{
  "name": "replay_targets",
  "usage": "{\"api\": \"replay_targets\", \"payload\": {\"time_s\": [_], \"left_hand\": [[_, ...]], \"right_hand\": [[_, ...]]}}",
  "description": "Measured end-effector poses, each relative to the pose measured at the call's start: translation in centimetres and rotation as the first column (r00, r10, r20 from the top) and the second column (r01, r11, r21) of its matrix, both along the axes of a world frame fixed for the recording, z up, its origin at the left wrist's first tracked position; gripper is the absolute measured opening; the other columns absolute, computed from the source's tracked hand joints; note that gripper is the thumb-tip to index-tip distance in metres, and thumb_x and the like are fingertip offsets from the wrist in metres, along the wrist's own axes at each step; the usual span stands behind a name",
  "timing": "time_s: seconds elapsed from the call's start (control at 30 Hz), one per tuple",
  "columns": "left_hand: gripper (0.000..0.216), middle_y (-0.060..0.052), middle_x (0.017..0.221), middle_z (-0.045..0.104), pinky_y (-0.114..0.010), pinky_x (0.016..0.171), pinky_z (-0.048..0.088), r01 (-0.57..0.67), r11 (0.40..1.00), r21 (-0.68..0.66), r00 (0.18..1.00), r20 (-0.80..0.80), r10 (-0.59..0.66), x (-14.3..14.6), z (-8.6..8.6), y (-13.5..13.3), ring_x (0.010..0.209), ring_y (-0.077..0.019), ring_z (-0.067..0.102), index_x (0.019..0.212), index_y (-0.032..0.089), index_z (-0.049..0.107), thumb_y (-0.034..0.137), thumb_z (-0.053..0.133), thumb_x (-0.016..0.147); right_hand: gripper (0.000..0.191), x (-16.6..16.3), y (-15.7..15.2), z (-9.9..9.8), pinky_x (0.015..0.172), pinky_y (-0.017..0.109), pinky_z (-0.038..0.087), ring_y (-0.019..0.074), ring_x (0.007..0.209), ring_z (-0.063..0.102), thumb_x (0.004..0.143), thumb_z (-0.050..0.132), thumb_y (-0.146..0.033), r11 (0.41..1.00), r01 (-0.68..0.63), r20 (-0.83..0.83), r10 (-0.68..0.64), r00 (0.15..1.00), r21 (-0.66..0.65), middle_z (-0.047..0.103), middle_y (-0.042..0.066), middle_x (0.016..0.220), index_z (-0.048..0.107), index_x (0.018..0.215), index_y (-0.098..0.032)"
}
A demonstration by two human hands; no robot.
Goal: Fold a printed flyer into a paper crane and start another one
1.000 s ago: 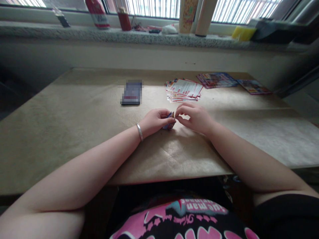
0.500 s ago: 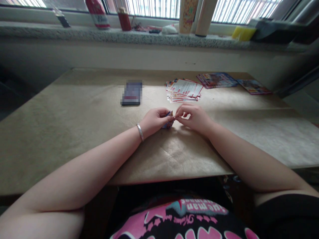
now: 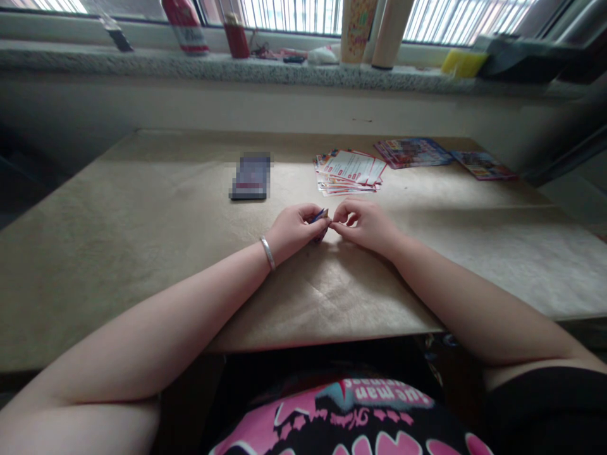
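Over the middle of the table, my left hand [image 3: 298, 229] is closed around a small folded piece of colourful printed paper [image 3: 322, 232], with the thumb across it. Blue and yellowish tips of the piece stick up past the thumb; most of it is hidden by the fingers. My right hand [image 3: 363, 222] is closed in a pinch at the right edge of the same piece, its thumb and forefinger tips almost meeting my left thumb. A fan of printed cards [image 3: 353, 169], white and red, lies just beyond both hands.
A dark phone-like object [image 3: 250, 178], blurred, lies left of the cards. Shiny colourful packets [image 3: 413, 153] and another packet [image 3: 484, 164] lie at the table's back right. On the windowsill [image 3: 275, 74] stand a red bottle [image 3: 186, 26], a red jar [image 3: 236, 38] and a yellow sponge-like block [image 3: 463, 63].
My left hand has tilted the folded paper slightly, so less of its printed face shows below the thumb. My right hand has shifted a little to the left.
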State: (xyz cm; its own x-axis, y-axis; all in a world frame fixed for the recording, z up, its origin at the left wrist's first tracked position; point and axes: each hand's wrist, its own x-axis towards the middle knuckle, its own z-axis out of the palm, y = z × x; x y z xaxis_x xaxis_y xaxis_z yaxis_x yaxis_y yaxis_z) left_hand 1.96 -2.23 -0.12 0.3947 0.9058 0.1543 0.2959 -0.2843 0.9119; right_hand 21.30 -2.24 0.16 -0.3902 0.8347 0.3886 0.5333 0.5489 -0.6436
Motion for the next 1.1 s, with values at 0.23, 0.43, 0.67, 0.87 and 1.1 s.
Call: {"api": "replay_targets", "payload": {"time_s": [0.23,0.43,0.67,0.87,1.1], "left_hand": [[0.033,0.000,0.062,0.059,-0.022,0.054,0.041,-0.027,0.999,-0.047,0.998,0.053,0.030,0.1,0.3,-0.1,0.057,-0.0103,0.051,0.071,0.014,0.061,0.046,0.067,0.074],[0.030,-0.001,0.065,0.059,-0.023,0.056,0.042,-0.010,0.999,-0.032,0.999,0.037,0.011,-0.1,0.0,0.1,0.060,-0.0118,0.053,0.075,0.014,0.063,0.044,0.064,0.075],[0.021,-0.002,0.073,0.056,-0.024,0.067,0.043,-0.097,0.978,0.183,0.992,-0.062,0.110,-0.1,0.4,0.2,0.074,-0.0140,0.053,0.064,0.016,0.058,0.035,0.064,0.073],[0.027,0.003,0.060,0.050,-0.022,0.056,0.039,-0.002,1.000,0.005,0.999,0.045,0.001,-0.1,0.2,0.1,0.058,-0.0097,0.046,0.066,0.017,0.053,0.039,0.062,0.077],[0.040,0.000,0.065,0.060,-0.021,0.056,0.045,0.009,0.994,-0.105,0.988,0.152,0.007,-0.2,0.5,0.1,0.059,-0.0102,0.053,0.073,0.013,0.061,0.052,0.072,0.072]], "right_hand": [[0.010,-0.1,-0.1,0.0,0.063,0.027,0.047,0.0134,0.068,0.057,0.079,0.061,-0.028,0.994,0.009,-0.010,-0.010,1.000,-0.106,0.062,0.001,0.073,0.062,0.077,-0.018],[0.015,-0.4,0.0,-0.3,0.061,0.027,0.045,0.0132,0.065,0.055,0.078,0.063,-0.033,0.985,0.030,-0.047,-0.038,0.998,-0.167,0.062,0.001,0.071,0.063,0.077,-0.018],[0.017,-0.8,-0.1,-0.3,0.059,0.026,0.042,0.0121,0.061,0.052,0.077,0.064,-0.035,0.975,0.022,-0.094,-0.044,0.995,-0.222,0.062,0.000,0.068,0.064,0.075,-0.018],[0.023,-1.1,-0.1,-0.1,0.058,0.025,0.039,0.0117,0.062,0.049,0.075,0.061,-0.040,0.966,-0.006,-0.152,-0.035,0.988,-0.257,0.059,0.000,0.067,0.059,0.072,-0.018],[0.024,-1.3,-0.4,-0.1,0.055,0.025,0.036,0.0102,0.056,0.045,0.072,0.065,-0.042,0.953,0.007,-0.119,-0.045,0.992,-0.304,0.055,-0.003,0.063,0.060,0.077,-0.019]]}}
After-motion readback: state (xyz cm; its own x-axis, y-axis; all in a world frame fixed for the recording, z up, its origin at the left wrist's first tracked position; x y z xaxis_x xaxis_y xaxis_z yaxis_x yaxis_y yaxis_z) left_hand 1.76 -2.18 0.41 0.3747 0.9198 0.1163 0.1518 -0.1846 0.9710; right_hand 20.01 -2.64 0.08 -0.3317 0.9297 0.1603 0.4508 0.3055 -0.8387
